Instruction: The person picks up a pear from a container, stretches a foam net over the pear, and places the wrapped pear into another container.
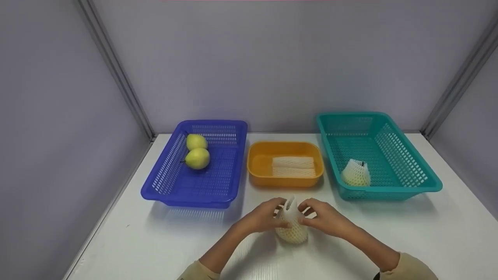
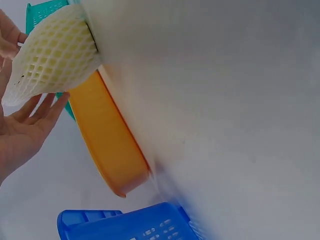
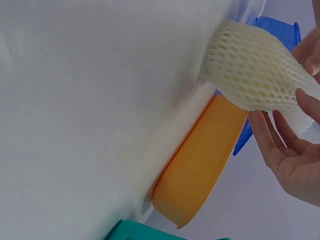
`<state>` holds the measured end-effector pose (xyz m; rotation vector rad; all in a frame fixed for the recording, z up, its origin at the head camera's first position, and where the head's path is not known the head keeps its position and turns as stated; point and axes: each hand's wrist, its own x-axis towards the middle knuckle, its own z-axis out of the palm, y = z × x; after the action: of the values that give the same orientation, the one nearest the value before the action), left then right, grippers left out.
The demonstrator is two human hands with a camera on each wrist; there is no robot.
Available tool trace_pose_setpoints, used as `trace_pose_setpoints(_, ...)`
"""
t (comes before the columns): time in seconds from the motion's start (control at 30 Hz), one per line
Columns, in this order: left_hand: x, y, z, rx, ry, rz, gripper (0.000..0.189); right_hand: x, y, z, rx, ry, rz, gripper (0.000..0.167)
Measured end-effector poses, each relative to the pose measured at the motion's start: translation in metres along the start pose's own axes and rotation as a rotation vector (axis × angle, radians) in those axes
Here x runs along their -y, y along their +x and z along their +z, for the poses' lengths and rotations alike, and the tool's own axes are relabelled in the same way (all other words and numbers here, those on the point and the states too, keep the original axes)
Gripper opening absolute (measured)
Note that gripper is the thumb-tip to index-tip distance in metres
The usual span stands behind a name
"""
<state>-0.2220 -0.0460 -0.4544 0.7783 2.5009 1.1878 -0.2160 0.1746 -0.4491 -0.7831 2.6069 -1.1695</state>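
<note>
Two beige sleeves (image 1: 408, 268) enter at the bottom edge, one on each arm. Two bare hands meet at a single pear in a white foam net (image 1: 292, 231), which stands on the white table (image 1: 116, 241), its net's open end pointing up. Left hand (image 1: 264, 216) has its thumb on the near side of the net and its fingers curved round the far side. Right hand (image 1: 325, 217) does likewise from the other side, thumb and fingers about the upper part of the net; how firmly either one grips, I cannot tell.

Just beyond the hands sits one orange tub (image 1: 286, 181), with what look like two flat foam nets (image 1: 293, 166) side by side in it. On its left is one blue basket (image 1: 233, 182) carrying two bare yellow pears (image 1: 197, 158), touching, one behind the other. On its right is one green basket (image 1: 393, 189), where one more netted pear (image 1: 356, 174) stands in the near left corner. Grey walls (image 1: 249, 62) close in the back and both sides.
</note>
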Motion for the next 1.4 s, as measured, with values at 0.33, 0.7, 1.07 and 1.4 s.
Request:
trace_pose_setpoints(0.33, 0.0, 0.0, 0.008, -0.04, 0.096, -0.006, 0.048, -0.009, -0.002, 0.005, 0.004, -0.014, -0.079, 0.015)
trace_pose_setpoints(0.7, 0.0, 0.003, 0.015, 0.028, 0.184, -0.045, 0.066, -0.017, -0.003, 0.002, 0.072, 0.015, -0.083, 0.028)
trace_pose_setpoints(1.07, 0.0, 0.001, 0.017, 0.036, 0.262, -0.049, 0.072, -0.021, -0.003, 0.005, 0.102, 0.038, 0.008, 0.028)
trace_pose_setpoints(1.4, 0.009, 0.002, 0.015, 0.077, 0.207, -0.07, 0.08, -0.011, -0.004, 0.013, 0.179, 0.148, 0.081, 0.062)
